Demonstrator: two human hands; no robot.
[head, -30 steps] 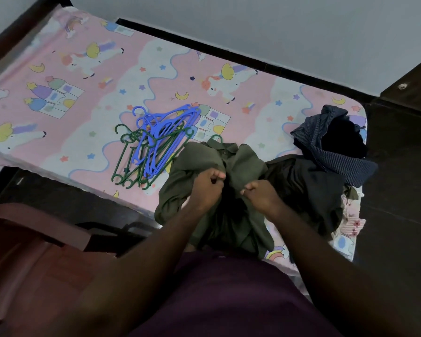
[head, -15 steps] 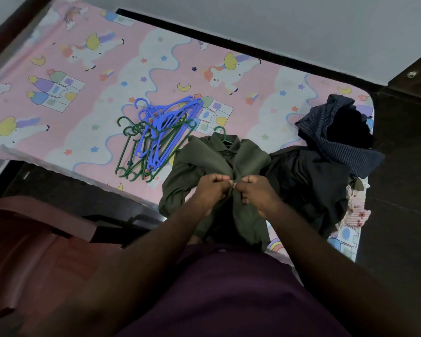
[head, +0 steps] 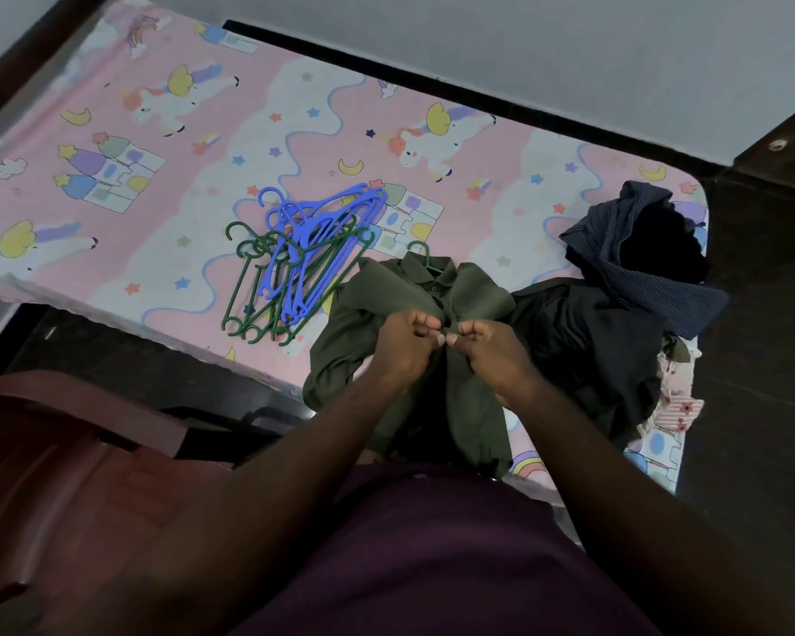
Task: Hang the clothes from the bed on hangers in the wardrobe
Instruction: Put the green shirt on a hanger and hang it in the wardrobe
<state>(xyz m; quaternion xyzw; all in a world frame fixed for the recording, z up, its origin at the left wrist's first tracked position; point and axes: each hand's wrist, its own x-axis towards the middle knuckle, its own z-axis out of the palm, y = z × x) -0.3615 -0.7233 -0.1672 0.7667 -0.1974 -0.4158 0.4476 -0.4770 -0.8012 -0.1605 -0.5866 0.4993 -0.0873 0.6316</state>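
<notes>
An olive green shirt (head: 473,291) lies on the bed's near edge, with a green hanger hook (head: 421,250) poking out of its collar. My left hand (head: 407,346) and my right hand (head: 492,351) meet at the shirt's front placket just below the collar, each pinching the fabric. To the shirt's left lies a pile of blue and green hangers (head: 304,263). A heap of dark clothes (head: 588,342) with a striped navy garment (head: 634,268) on top sits to the right. The wardrobe is out of view.
The bed (head: 134,185) has a pink unicorn-print sheet and stands against a grey wall. A reddish-brown plastic chair (head: 51,452) stands at my lower left. Dark floor (head: 753,406) runs along the bed's right end.
My two hands have come together at the middle of the shirt front, closing its two sides. The view has shifted slightly.
</notes>
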